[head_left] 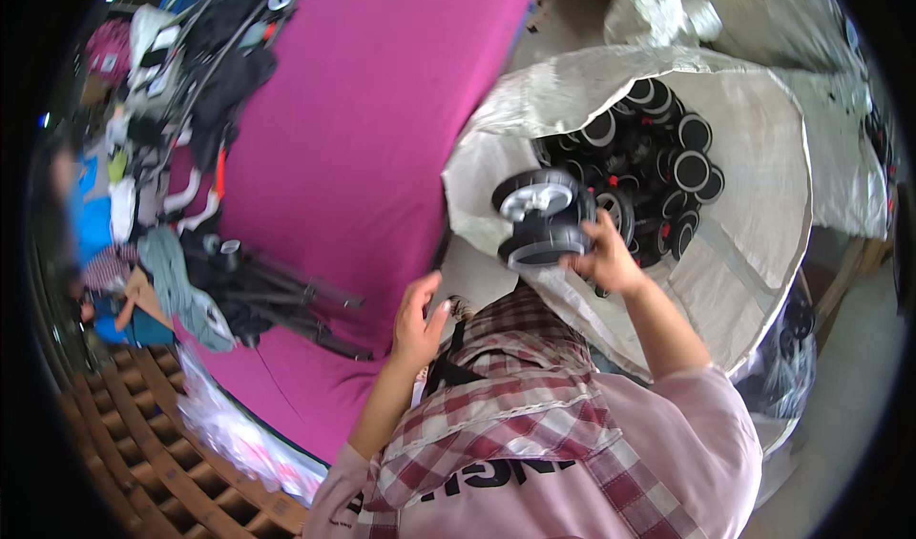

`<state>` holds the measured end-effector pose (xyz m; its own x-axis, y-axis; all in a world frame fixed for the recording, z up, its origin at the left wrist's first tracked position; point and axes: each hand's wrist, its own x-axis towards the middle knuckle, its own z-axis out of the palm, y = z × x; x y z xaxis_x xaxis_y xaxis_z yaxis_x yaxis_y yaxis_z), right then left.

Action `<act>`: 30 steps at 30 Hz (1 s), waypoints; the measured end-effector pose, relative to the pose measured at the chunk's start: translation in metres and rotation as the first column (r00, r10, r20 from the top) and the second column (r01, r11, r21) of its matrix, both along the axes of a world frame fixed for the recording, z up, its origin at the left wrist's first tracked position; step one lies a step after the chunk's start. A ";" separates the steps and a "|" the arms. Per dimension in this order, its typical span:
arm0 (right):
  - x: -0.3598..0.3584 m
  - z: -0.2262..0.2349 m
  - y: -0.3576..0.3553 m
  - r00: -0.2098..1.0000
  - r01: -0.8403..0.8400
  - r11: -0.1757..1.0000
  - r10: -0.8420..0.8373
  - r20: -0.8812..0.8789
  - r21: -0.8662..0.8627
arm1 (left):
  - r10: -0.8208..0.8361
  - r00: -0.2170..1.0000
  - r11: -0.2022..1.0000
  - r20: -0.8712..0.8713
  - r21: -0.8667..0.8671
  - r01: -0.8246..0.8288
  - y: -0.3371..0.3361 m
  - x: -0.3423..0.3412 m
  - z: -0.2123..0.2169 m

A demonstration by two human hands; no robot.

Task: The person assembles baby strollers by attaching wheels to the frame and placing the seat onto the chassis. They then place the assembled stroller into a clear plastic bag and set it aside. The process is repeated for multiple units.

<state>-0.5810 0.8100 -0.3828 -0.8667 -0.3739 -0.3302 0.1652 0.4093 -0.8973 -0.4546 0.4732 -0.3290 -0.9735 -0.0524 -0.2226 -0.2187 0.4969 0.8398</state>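
Observation:
My right hand [609, 258] is closed on a black double wheel [542, 200] with grey hubs, the kind fitted to a stroller. It holds the wheel just over the near left rim of a big white woven sack [749, 148]. Inside the sack lie several more black wheels [693, 171] with pale rings and small red parts. My left hand [418, 327] holds nothing; its fingers are apart, near the edge of the purple-covered table [372, 91]. The wheel is slightly blurred.
Black stroller frame tubes [286, 296] lie on the table's left side, with dark folded frames [224, 72] farther back. A brown wooden lattice [143, 429] and clear plastic sheeting [253, 448] are at lower left. Silvery plastic bags [668, 5] stand behind the sack.

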 end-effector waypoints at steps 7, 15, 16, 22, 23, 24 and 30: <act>0.088 0.129 -0.150 0.815 -0.570 0.821 0.557 -0.156 -0.045 | 0.265 0.964 0.958 0.025 0.110 -0.266 -0.077 0.071 0.063; 0.171 0.138 -0.337 0.816 -0.300 0.930 0.136 -0.562 -0.210 | 0.887 0.385 0.457 -0.255 0.359 -0.814 -0.191 0.276 0.001; 0.174 0.122 -0.346 0.863 -0.360 0.909 0.238 -0.445 -0.212 | 0.905 0.367 0.424 -0.215 0.375 -0.825 -0.195 0.288 0.015; 0.151 0.043 -0.385 0.683 -0.644 0.705 0.705 -0.192 0.296 | 0.732 0.576 0.277 0.363 0.614 -0.739 -0.170 0.262 -0.017; 0.147 0.041 -0.388 0.679 -0.649 0.702 0.708 -0.193 0.292 | 0.769 0.577 0.334 0.275 0.597 -0.730 -0.167 0.260 -0.028; 0.143 0.042 -0.391 0.679 -0.651 0.704 0.707 -0.197 0.283 | 0.794 0.580 0.397 0.181 0.568 -0.721 -0.166 0.257 -0.040; 0.126 0.041 -0.392 0.579 -0.519 0.766 0.642 -0.503 0.379 | 0.742 0.625 0.645 -0.243 0.005 -0.764 -0.173 0.249 -0.042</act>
